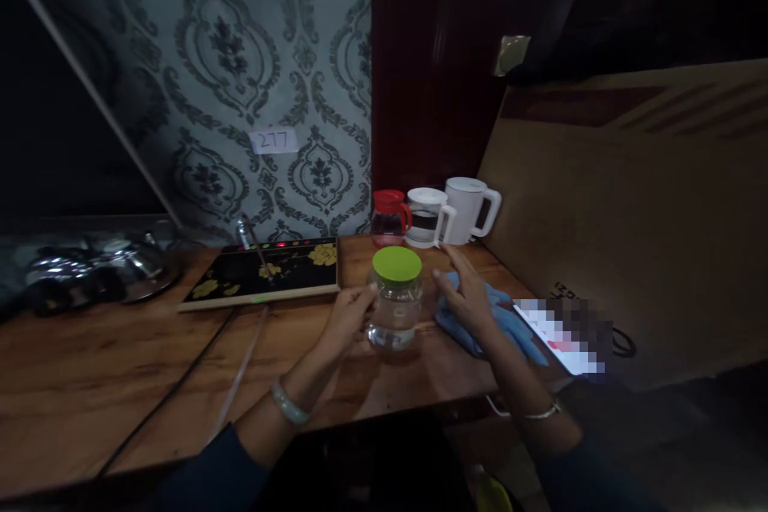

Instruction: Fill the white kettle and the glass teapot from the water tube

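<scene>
Glass jug (394,322): upright on the table (324,356), near the front edge and between both hands; probably placed there for easy reach and a flat, firm base.
Green lid (397,264): level on top of the glass jug, covering the mouth.
Left hand (348,318): in a closed grip on the left side of the glass jug, presumably to keep it from sliding or tipping; cannot tell whether on a handle or on bare glass.
Right hand (470,296): with an open grip, holding nothing, at the right of the glass jug and apart from it, over part of the blue cloth.
Blue cloth (519,328): crumpled at the right of the glass jug, partly under the right hand; perhaps left there to stay close by.
Back row: 3 more vessels, namely a red jug (387,226), a white-lidded jug (425,218) and a white pitcher (463,208); close together, likely to leave room in front.
Black flowered panel (300,266): flat at the left, with a red light showing.
Phone (555,340): just beside the blue cloth, screen lit.
Wall tag (274,140): marked 277.
</scene>
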Demonstrator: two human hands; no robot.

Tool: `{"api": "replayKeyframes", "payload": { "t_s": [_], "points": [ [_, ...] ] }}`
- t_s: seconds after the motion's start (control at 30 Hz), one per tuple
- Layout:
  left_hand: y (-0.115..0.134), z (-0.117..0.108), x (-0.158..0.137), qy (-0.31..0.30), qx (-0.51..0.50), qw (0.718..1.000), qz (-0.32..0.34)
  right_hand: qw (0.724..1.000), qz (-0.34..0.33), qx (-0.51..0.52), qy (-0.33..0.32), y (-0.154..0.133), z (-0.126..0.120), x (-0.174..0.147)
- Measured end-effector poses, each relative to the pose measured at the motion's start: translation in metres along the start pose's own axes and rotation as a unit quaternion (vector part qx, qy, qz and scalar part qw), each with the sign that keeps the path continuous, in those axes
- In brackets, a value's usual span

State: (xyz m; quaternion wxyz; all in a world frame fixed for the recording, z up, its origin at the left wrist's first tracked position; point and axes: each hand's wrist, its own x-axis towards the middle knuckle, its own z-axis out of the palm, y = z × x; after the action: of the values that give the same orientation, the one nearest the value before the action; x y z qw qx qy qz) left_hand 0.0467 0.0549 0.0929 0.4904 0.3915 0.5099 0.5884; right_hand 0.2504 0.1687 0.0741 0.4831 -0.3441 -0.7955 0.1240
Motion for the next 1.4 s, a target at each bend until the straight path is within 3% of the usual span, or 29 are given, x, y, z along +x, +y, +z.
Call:
{"api": "replayKeyframes", "payload": {
  "t_s": [0.1, 0.17, 0.33, 0.47, 0.7, 0.97, 1.4],
  "points": [
    [-0.001, -0.024, -0.029, 0.014, 0.006, 1.0, 0.003, 0.983, -0.124, 0.039, -0.127, -0.071, 0.014, 0.021],
    [-0.001, -0.038, -0.045, 0.028, 0.022, 0.999, 0.006, 0.97, -0.157, -0.002, -0.183, -0.107, 0.028, 0.024],
    [0.004, -0.063, -0.076, 0.068, 0.055, 0.996, 0.024, 0.958, -0.182, -0.078, -0.206, -0.147, 0.056, 0.017],
    [0.007, -0.074, -0.087, 0.062, 0.066, 0.996, 0.026, 0.947, -0.232, -0.02, -0.223, -0.15, 0.063, 0.019],
    [0.002, -0.088, -0.09, 0.041, 0.045, 0.998, 0.023, 0.896, -0.312, 0.101, -0.3, -0.146, 0.061, 0.037],
    [0.002, -0.09, -0.099, 0.048, 0.037, 0.998, 0.01, 0.862, -0.333, 0.222, -0.312, -0.138, 0.068, 0.043],
    [0.008, -0.085, -0.107, 0.058, 0.074, 0.996, -0.003, 0.782, -0.438, 0.212, -0.39, -0.143, 0.066, 0.069]
  ]
}}
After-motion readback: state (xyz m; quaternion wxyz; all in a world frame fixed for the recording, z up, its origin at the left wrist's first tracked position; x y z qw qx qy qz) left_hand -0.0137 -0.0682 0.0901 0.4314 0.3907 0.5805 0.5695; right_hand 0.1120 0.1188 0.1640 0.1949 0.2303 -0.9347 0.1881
